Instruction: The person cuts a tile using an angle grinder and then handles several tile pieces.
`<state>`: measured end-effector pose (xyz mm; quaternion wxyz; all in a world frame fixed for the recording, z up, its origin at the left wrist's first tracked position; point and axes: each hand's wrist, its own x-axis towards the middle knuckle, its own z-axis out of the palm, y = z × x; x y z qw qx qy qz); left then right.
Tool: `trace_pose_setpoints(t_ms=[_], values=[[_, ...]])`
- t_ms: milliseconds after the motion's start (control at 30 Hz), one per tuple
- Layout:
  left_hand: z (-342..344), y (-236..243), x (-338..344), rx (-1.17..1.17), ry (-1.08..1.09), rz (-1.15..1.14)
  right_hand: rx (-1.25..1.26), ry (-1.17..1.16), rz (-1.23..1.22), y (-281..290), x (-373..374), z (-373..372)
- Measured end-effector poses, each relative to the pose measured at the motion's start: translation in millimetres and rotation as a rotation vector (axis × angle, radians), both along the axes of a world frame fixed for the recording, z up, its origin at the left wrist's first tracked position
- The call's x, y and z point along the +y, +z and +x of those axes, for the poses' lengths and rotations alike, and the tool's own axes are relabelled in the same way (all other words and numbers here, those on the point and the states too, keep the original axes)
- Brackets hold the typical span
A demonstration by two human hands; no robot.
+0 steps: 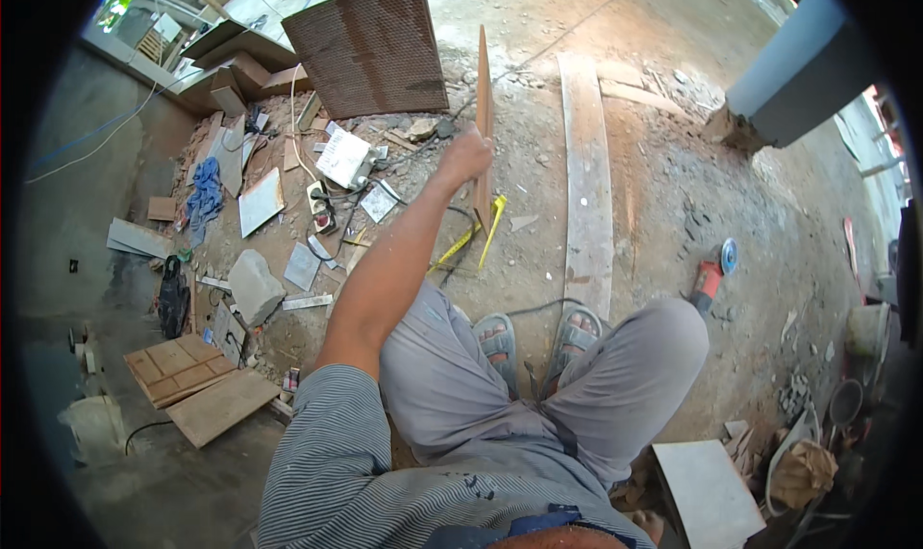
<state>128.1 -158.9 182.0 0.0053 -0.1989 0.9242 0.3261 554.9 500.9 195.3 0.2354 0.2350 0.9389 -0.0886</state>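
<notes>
My left hand (466, 155) reaches forward from the left and is closed around a thin brown tile-like strip (483, 97). The strip stands upright, seen nearly edge-on, with its lower end near the ground. Beside that end lies a bent yellow measuring tape (492, 230). What looks like a small part of my right hand (650, 524) shows at the lower edge, by my right thigh; its fingers are hidden. A large brown tile (365, 54) with a ridged face leans upright beyond my left hand.
An angle grinder (709, 278) with a blue disc lies right of my knee. A long pale plank (586, 184) runs away from my feet. Rubble, a power strip (321, 208), a cable and tile pieces (261, 203) litter the left. A grey column (788, 78) stands far right.
</notes>
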Motion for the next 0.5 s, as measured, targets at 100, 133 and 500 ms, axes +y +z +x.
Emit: trace_pose_setpoints(t_ms=[100, 133, 500], values=[[6.5, 5.0, -3.8, -0.033, 0.046, 0.000, 0.247, -0.087, -0.452, -28.8, -55.2, -178.1], [3.9, 4.3, -2.3, -0.041, 0.063, 0.021, 0.316, 0.090, -0.418, -23.8, -88.9, -244.2], [6.1, 6.9, 6.7, -0.074, -0.012, 0.073, 0.133, 0.928, -0.902, 22.8, -542.0, -513.2]])
